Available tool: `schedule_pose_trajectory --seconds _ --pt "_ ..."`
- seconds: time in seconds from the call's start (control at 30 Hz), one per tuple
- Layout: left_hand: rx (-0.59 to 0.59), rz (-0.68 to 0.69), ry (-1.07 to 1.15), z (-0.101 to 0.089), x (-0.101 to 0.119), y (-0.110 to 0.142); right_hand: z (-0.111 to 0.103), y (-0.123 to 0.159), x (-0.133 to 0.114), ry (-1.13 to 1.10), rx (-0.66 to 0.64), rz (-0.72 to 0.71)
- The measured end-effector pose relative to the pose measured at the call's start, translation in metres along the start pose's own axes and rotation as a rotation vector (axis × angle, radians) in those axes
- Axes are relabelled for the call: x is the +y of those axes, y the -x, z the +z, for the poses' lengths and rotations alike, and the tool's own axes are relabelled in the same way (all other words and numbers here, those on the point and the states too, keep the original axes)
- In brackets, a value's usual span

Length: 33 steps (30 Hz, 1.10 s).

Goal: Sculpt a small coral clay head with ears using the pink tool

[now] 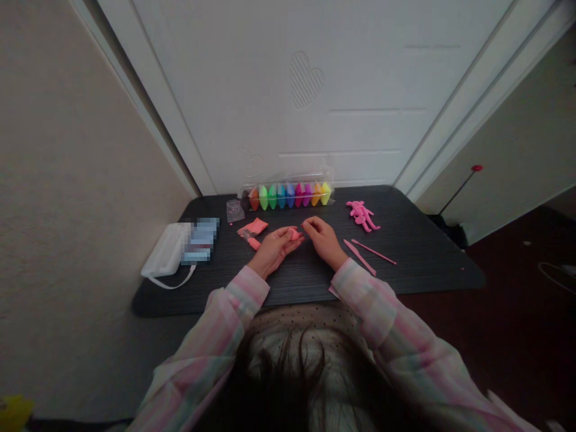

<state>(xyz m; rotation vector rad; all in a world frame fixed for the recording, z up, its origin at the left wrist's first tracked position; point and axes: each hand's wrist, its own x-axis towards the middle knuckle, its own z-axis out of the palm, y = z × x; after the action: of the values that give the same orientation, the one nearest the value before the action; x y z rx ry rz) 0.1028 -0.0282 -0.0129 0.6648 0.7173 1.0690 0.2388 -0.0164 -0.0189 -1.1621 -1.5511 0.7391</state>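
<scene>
My left hand [273, 249] is turned palm up, its fingers curled around a small lump of coral-pink modelling clay [293, 234]. Just to the right, my right hand [323, 241] has thumb and fingertips pinched together close to the lump; whatever is between them is too small to make out. Beside my left hand lies an opened packet of coral clay [254, 227], with a piece of the same clay [254, 243] at its lower end. Right of my right hand are a pink modelling knife [359, 257] and a thin pink stick tool [374, 252].
A clear tray [330, 195] of several coloured clay packs stands along the back of the dark table [288, 288], against a white door. A small clear box [234, 211] is beside it. Pink figures [362, 216] lie at the right, a white case [167, 249] with a strap at the left.
</scene>
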Motion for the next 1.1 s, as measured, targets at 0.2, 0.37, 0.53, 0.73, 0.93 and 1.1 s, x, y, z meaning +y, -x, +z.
schedule_pose_trajectory --seconds 0.2,0.37,0.53,0.73,0.93,1.1 --pt "-0.035 0.024 0.061 -0.0003 -0.0015 -0.0016 0.0 0.0014 -0.0002 0.016 -0.043 -0.035" --pt "-0.037 0.048 0.045 -0.0017 -0.0026 -0.0025 0.0011 0.0036 -0.0038 0.063 -0.152 -0.134" --pt "0.002 0.092 0.009 -0.0038 -0.0027 -0.003 0.0018 0.0039 -0.0038 0.121 -0.22 -0.207" --pt "0.06 0.11 -0.032 -0.0054 -0.0022 -0.004 0.0012 0.003 -0.0033 0.049 -0.169 -0.084" --pt "0.119 0.137 -0.099 -0.0061 -0.0009 -0.0041 0.0008 0.0001 -0.0027 -0.125 -0.127 0.024" --pt "0.138 0.173 -0.154 -0.0069 -0.0023 -0.006 0.0007 -0.0007 -0.0024 -0.248 -0.143 0.059"
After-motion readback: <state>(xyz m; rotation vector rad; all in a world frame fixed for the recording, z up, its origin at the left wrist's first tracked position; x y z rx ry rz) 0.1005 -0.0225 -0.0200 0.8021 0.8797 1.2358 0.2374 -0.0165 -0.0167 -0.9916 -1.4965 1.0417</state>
